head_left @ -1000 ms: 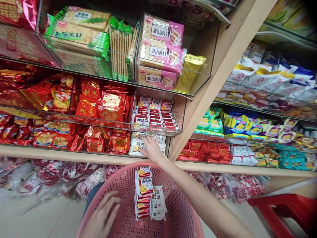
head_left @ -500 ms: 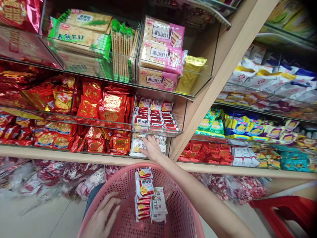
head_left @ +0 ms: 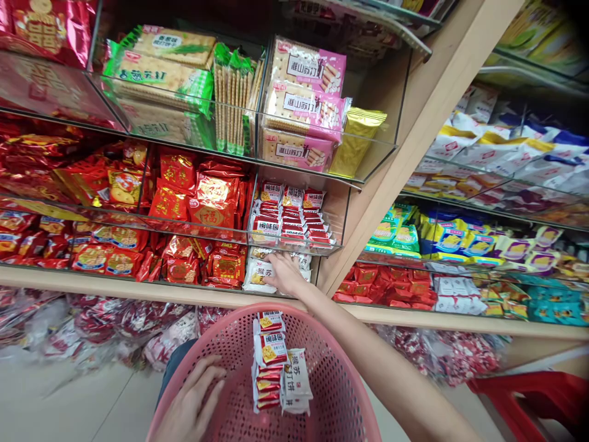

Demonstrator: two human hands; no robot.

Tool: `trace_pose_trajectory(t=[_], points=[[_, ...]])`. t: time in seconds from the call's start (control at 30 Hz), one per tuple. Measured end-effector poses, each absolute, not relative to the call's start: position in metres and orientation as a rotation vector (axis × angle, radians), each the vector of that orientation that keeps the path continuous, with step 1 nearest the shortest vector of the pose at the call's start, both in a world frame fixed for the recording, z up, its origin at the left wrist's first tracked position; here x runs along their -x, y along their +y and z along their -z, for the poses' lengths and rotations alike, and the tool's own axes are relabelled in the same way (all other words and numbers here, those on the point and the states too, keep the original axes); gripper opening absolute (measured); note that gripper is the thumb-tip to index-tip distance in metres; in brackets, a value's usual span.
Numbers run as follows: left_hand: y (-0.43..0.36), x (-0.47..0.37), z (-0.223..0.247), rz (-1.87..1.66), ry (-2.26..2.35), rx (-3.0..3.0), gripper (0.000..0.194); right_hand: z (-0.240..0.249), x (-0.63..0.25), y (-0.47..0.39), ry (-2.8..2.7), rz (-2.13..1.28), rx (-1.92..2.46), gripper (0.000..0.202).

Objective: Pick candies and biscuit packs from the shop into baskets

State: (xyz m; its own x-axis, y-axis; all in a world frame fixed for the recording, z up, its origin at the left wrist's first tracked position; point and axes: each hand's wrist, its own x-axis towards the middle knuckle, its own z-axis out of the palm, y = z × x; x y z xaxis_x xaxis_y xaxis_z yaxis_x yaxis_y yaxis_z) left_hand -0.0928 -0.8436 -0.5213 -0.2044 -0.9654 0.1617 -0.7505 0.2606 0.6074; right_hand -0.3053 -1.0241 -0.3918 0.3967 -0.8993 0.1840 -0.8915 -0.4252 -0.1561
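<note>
My right hand (head_left: 289,274) reaches across the pink basket (head_left: 343,362) to the lowest shelf. Its thumb and fingers are apart over the white cracker packets (head_left: 256,273), touching them; some fingertips are hard to see. My left hand (head_left: 196,396) lies at the basket's left inner wall, fingers stretched out and holding nothing. Inside the basket stands a column of small red-and-white snack packets (head_left: 271,359). Beside it on the right are white cracker packets (head_left: 297,377), like those under my right hand.
Above my right hand, a clear bin holds red-and-white packets (head_left: 283,215). Red snack packets (head_left: 184,264) fill compartments to the left. A wooden upright (head_left: 391,172) divides the shelves. Plastic-bagged goods (head_left: 119,325) lie under the shelf; a red stool (head_left: 529,399) stands at right.
The view has shifted slightly, so the shelves sit a little further right and lower. My right hand stays at the white packets and my left hand stays in the basket.
</note>
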Motion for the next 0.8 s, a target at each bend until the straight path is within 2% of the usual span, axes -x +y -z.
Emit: trace_pose_trajectory(t=[0.33,0.57,0.67,0.8], points=[[-0.842,0.092,0.524,0.561,-2.028,-1.556,0.026,0.392,0.314,-1.02,1.539,0.497,2.637,0.019],[-0.843,0.091,0.526,0.507,-2.037,-1.544,0.025,0.38,0.325,-0.988,1.463,0.753,2.548,0.016],[-0.844,0.092,0.527,0.488,-2.042,-1.528,0.025,0.379,0.341,-0.955,1.33,1.0,2.246,0.012],[-0.845,0.092,0.53,0.447,-2.03,-1.527,0.025,0.408,0.372,-0.913,1.223,1.089,1.395,0.027]])
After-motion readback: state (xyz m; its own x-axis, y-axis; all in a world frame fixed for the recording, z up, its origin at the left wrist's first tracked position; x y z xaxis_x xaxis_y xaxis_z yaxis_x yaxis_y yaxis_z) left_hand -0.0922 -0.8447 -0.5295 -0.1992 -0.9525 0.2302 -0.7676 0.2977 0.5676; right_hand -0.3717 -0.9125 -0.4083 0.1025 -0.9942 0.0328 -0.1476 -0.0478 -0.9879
